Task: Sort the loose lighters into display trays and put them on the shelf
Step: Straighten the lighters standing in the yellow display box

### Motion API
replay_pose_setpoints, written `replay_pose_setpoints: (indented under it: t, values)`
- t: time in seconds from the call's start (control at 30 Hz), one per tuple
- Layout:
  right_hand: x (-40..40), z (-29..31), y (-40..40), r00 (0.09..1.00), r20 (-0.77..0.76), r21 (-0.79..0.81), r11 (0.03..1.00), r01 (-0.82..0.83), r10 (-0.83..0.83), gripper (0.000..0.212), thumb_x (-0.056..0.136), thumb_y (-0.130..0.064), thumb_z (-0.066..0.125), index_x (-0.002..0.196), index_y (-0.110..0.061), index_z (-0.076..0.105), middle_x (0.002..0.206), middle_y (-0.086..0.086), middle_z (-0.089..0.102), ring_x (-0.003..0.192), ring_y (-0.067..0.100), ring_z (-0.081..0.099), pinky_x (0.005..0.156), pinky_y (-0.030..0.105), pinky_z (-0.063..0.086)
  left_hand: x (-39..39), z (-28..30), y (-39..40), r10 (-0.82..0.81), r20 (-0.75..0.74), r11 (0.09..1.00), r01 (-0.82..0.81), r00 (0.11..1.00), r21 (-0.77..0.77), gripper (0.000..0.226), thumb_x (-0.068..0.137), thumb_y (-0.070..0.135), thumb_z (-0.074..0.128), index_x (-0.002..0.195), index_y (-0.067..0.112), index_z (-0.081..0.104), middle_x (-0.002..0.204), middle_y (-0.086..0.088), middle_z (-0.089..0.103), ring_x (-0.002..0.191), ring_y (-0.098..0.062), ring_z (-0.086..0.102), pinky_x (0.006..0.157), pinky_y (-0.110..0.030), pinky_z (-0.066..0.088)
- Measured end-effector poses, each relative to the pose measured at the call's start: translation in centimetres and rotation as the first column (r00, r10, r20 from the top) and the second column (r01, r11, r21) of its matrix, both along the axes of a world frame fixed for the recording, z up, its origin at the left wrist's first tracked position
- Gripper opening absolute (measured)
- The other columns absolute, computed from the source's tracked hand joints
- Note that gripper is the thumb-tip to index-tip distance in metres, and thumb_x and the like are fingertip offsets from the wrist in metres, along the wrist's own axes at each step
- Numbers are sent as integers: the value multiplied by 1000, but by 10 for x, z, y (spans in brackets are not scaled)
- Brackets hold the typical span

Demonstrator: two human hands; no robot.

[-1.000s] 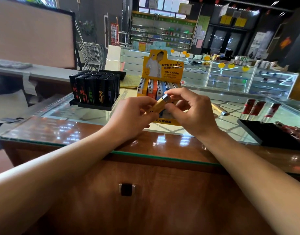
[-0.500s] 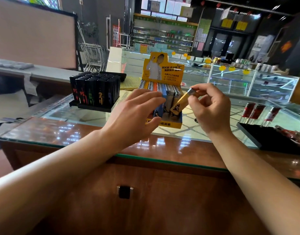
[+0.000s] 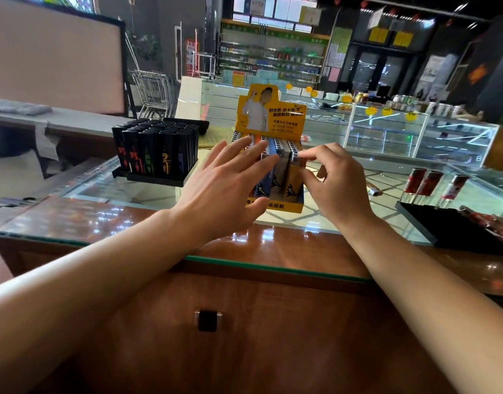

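At the front right corner of the yellow display tray on the table, the right hand pinched the yellow lighter by its metal top. Left hand was spread flat over the neighbours. Such a lighter seemed light, stiff and slippery; holding near the top looked safest.

The counter is glossy varnished wood under a smooth sheet of glass that throws back bright reflections, and its front panel is the same brown wood grain, duller. The yellow display box looks like printed cardboard with a slight sheen, its lighters shiny plastic with metal tops. The black lighters beside it are glossy plastic too.
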State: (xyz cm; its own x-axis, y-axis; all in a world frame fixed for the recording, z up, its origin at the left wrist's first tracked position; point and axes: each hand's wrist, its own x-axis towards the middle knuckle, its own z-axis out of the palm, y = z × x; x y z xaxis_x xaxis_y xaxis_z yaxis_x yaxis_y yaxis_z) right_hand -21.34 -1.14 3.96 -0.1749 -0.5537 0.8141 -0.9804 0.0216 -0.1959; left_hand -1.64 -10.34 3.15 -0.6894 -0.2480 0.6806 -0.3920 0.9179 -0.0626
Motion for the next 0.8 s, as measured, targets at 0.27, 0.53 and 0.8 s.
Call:
replay_pose_setpoints:
  t: [0.27,0.53,0.8]
  values:
    - [-3,5,11,999,0,122,992,42,-43,43,84,-28,72,126,-19,63,119,4,63,113,27,52,90,29,36,-1,1,3,-22,-21,999,23,1000,33,67,85,49,50,145,20,47,153,-8,42,144,-29,33,117,-53,27]
    - [-49,7,82,971,-54,286,928,237,-232,53,86,-31,72,135,-16,56,131,6,58,124,28,44,95,27,29,-32,12,32,-177,-63,983,180,982,46,66,85,51,47,144,20,48,149,-6,49,139,-29,41,115,-50,34]
    - [-80,-3,133,916,-75,387,835,390,-393,59,92,-47,59,145,-24,44,150,-3,42,145,20,22,118,38,18,-97,18,77,-247,132,951,214,960,224,55,92,33,59,145,23,47,143,0,54,127,-26,50,102,-37,43]
